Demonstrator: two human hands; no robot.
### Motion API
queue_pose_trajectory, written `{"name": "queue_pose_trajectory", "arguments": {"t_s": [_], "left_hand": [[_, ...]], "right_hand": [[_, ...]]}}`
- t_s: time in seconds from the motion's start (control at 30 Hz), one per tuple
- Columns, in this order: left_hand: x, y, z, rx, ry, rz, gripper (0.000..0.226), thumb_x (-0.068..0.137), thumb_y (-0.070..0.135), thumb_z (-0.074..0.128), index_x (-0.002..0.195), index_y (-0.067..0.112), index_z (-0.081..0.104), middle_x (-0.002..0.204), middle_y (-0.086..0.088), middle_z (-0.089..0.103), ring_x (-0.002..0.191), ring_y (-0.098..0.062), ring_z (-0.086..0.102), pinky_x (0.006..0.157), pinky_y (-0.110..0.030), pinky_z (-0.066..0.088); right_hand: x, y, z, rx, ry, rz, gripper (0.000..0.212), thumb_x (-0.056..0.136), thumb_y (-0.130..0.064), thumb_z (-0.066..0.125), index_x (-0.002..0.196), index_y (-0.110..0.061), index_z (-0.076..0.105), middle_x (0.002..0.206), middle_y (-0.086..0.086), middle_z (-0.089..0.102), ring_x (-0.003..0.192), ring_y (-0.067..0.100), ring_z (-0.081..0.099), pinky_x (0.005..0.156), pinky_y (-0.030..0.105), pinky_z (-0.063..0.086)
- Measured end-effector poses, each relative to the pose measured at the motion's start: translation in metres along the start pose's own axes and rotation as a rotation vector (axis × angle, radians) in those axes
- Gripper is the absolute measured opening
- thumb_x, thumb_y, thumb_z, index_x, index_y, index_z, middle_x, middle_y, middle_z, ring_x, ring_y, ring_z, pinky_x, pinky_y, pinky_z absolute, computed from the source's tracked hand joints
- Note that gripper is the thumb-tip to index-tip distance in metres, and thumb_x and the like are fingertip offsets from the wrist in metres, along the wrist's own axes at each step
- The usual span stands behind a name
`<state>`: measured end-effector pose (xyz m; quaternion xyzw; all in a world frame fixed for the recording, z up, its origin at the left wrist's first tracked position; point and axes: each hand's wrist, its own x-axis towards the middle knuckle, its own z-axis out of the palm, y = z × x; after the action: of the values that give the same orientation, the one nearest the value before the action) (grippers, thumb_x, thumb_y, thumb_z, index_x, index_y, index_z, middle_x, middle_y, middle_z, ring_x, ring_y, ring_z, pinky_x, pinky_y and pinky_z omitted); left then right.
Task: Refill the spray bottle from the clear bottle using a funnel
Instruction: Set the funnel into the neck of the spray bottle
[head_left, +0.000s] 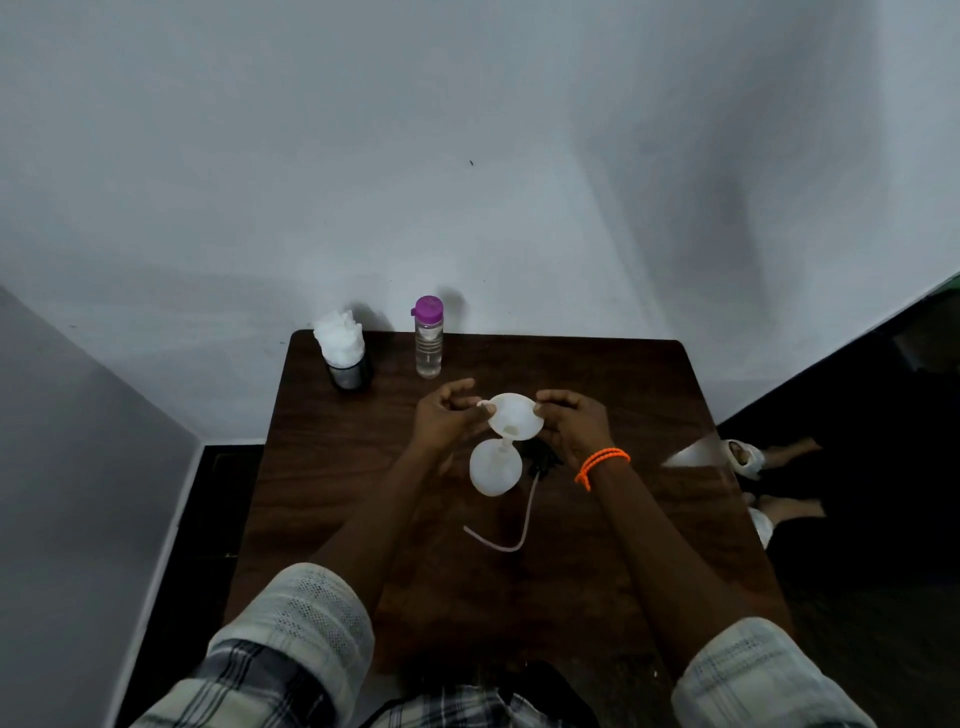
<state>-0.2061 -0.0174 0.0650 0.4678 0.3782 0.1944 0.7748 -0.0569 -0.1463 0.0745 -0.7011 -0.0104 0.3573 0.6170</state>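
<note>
Funnel (514, 415), white, is held by its rim between both hands: left hand (444, 418) pinches its tab side, right hand (574, 426) grips the opposite edge. Its spout sits in the white spray bottle (494, 470) standing mid-table (363, 493); the purple-capped clear bottle (429, 338) stands well behind

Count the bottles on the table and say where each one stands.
2: the clear bottle with a purple cap stands at the table's far edge; the white spray bottle stands mid-table beneath the funnel. None seem hidden.
</note>
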Motion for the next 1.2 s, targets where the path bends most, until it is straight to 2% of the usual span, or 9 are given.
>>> {"name": "queue_pose_trajectory", "arguments": {"t_s": [0.23,0.4,0.53,0.7,0.83,1.0,1.13,1.2], "left_hand": [[-0.004,-0.006,-0.003,0.097,0.017,0.051,0.053,0.076,-0.003,0.081,0.126,0.004,0.062,0.100,-0.015,0.073,0.084,-0.014,0.075,0.065,-0.023,0.059],[-0.002,-0.014,-0.007,0.098,0.019,0.020,0.053,0.075,-0.006,0.080,0.125,0.002,0.062,0.096,-0.014,0.073,0.083,-0.016,0.074,0.068,-0.027,0.060],[0.002,-0.021,-0.011,0.124,0.025,0.009,0.054,0.074,-0.005,0.082,0.124,0.002,0.063,0.096,-0.014,0.074,0.088,-0.021,0.075,0.073,-0.033,0.062],[0.005,-0.025,-0.012,0.138,0.027,0.009,0.054,0.072,-0.005,0.083,0.122,0.003,0.064,0.096,-0.015,0.074,0.088,-0.021,0.074,0.072,-0.030,0.061],[0.008,-0.025,-0.015,0.108,0.006,-0.017,0.057,0.069,0.000,0.087,0.122,0.007,0.066,0.101,-0.014,0.072,0.094,-0.025,0.074,0.078,-0.038,0.062],[0.017,-0.026,-0.023,0.062,0.029,-0.075,0.058,0.065,0.011,0.092,0.118,0.016,0.069,0.111,-0.015,0.070,0.101,-0.026,0.073,0.086,-0.043,0.061],[0.024,-0.020,-0.031,0.059,0.070,-0.082,0.063,0.055,0.025,0.096,0.113,0.019,0.070,0.111,-0.015,0.072,0.102,-0.026,0.073,0.089,-0.043,0.060],[0.029,-0.015,-0.032,0.104,0.106,-0.070,0.057,0.061,0.023,0.095,0.112,0.018,0.070,0.108,-0.012,0.074,0.096,-0.023,0.074,0.081,-0.037,0.061]], "right_hand": [[-0.002,0.008,0.000,-0.039,-0.007,-0.015,0.019,0.085,0.010,0.068,0.096,-0.005,0.073,0.101,0.012,0.071,0.095,0.028,0.069,0.083,0.044,0.061],[0.001,0.015,0.001,-0.055,-0.012,0.000,0.021,0.084,0.011,0.068,0.096,-0.005,0.073,0.096,0.013,0.072,0.091,0.027,0.070,0.071,0.037,0.062],[0.003,0.020,0.000,-0.077,-0.010,-0.001,0.022,0.083,0.012,0.069,0.093,-0.008,0.073,0.097,0.014,0.073,0.092,0.028,0.070,0.071,0.036,0.061],[0.006,0.022,-0.002,-0.102,-0.012,0.009,0.022,0.081,0.010,0.071,0.098,-0.004,0.073,0.103,0.018,0.073,0.092,0.028,0.071,0.067,0.034,0.060],[0.008,0.017,-0.004,-0.115,-0.053,0.008,0.024,0.080,0.006,0.075,0.103,-0.001,0.072,0.102,0.017,0.073,0.091,0.030,0.072,0.065,0.034,0.061],[0.017,0.010,-0.004,-0.081,-0.070,0.000,0.023,0.081,0.000,0.078,0.103,-0.001,0.071,0.099,0.018,0.076,0.092,0.033,0.074,0.078,0.047,0.062],[0.031,0.003,0.004,-0.117,-0.056,-0.015,0.021,0.078,-0.002,0.081,0.097,-0.003,0.072,0.094,0.020,0.075,0.079,0.027,0.071,0.073,0.040,0.059],[0.038,-0.002,0.011,-0.179,-0.043,-0.038,0.020,0.077,-0.004,0.082,0.094,-0.004,0.072,0.085,0.017,0.074,0.072,0.025,0.069,0.067,0.037,0.057]]}}
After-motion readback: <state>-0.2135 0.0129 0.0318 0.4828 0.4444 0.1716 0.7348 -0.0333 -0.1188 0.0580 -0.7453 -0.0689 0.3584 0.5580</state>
